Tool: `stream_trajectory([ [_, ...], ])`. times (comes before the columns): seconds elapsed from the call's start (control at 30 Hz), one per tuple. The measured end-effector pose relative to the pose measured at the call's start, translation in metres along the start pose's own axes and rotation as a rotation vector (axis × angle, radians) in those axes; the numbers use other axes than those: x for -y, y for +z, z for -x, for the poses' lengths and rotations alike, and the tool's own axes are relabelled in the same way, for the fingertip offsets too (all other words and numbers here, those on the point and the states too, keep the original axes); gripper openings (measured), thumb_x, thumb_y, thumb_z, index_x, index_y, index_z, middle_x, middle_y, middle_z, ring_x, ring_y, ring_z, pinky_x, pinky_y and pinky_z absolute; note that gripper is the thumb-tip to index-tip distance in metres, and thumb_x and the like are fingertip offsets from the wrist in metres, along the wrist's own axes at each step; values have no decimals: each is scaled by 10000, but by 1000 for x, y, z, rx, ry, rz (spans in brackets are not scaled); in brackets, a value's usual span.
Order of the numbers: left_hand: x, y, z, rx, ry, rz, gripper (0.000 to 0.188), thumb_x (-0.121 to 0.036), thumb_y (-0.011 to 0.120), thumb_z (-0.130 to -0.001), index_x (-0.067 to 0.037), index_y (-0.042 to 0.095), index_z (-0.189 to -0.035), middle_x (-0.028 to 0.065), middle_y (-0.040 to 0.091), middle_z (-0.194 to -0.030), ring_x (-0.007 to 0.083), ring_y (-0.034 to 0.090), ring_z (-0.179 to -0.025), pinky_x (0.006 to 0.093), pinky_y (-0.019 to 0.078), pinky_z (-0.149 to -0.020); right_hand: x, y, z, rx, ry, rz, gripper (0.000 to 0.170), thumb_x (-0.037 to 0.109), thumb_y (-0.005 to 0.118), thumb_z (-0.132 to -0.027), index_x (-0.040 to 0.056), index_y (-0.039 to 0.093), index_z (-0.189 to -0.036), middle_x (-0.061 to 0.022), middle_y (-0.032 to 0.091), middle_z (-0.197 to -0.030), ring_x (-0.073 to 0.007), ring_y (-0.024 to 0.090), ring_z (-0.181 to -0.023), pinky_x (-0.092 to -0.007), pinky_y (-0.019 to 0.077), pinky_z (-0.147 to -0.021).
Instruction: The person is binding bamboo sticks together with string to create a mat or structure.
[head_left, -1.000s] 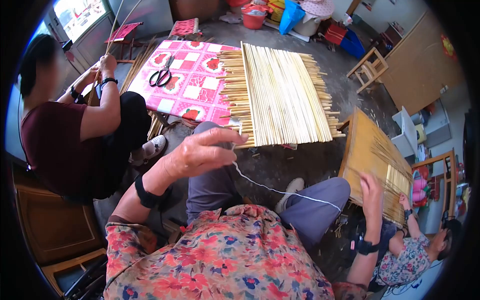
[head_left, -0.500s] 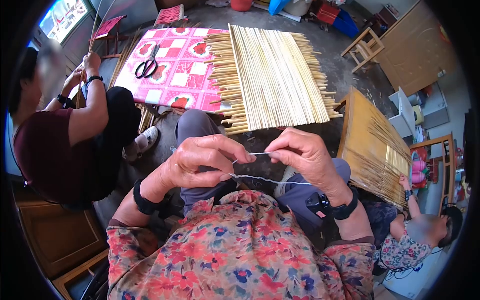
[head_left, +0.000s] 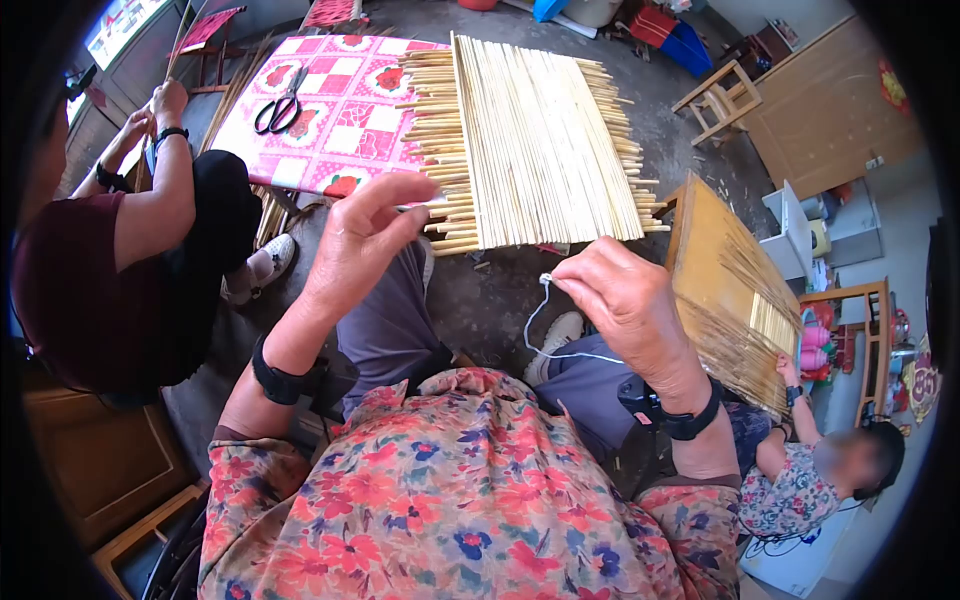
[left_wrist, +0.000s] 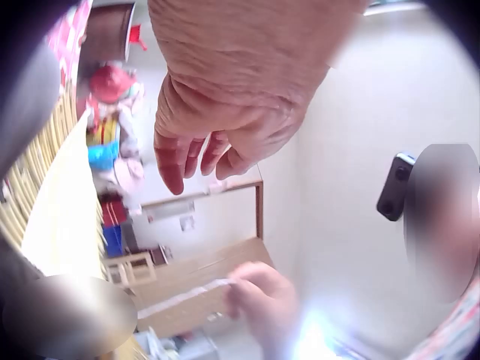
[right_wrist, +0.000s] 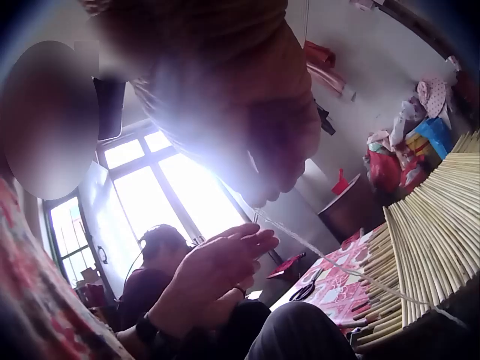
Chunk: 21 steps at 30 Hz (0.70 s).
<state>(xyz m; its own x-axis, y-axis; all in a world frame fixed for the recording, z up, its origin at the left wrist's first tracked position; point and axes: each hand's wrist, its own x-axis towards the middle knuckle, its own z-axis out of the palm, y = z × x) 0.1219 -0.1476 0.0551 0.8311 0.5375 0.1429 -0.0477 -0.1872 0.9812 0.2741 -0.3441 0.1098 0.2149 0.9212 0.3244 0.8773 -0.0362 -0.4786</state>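
My right hand [head_left: 630, 305] pinches the end of a thin white string [head_left: 570, 355] between thumb and fingertips. A small knotted or bunched bit of it shows at the fingertips, and the rest hangs in a loop over my lap. My left hand [head_left: 365, 235] is raised with nothing in it, its fingers loosely bent, in front of the cut stick ends. Beyond both hands lies a mat of pale peeled sticks [head_left: 540, 145], woven close together, with stick ends jutting out at both sides. In the right wrist view the string [right_wrist: 322, 255] trails across in front of the mat.
Black-handled scissors [head_left: 278, 115] lie on a pink patterned cloth [head_left: 350, 125] left of the mat. A wooden board [head_left: 710, 240] with thin stalks on it stands at right, where another person [head_left: 800, 465] works. A second person [head_left: 110, 290] sits at left holding long stalks.
The hands came together with the string stretched between them, then parted. My left hand let go of it and moved up and left; the right still pinches its end. The head view shifted slightly.
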Motion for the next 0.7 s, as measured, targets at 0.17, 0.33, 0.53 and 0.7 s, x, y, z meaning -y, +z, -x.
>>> stream_trajectory([
  [0.17,-18,53,12,473,-154,639,287,-36,539,-820,22,493,-1097,78,543,-1067,127,563,-852,267,478,-712,9,5,-8,1,-62,30,91,40,623,-695,68,571,-764,-54,509,-688,-219,555,-632,-306,447,-528],
  [0.33,-18,58,7,438,-203,419,151,-87,566,-822,-6,547,-948,-16,551,-807,26,496,-644,169,412,-535,10,1,-2,-14,-32,29,83,42,621,-703,60,565,-761,-61,509,-686,-229,556,-640,-309,444,-529],
  [0.53,-20,57,6,327,-109,346,70,-92,589,-805,-24,570,-804,-53,511,-683,-6,402,-550,145,317,-473,2,-6,8,-59,278,-310,56,18,583,-771,3,579,-825,-23,562,-742,-67,511,-606,-187,404,-526],
  [0.7,-25,53,7,269,-205,453,55,-74,598,-787,-29,576,-809,-50,516,-671,4,410,-544,154,322,-461,-2,-5,13,-111,485,-624,150,40,544,-818,-1,567,-961,-50,581,-807,-63,529,-626,-169,421,-538],
])
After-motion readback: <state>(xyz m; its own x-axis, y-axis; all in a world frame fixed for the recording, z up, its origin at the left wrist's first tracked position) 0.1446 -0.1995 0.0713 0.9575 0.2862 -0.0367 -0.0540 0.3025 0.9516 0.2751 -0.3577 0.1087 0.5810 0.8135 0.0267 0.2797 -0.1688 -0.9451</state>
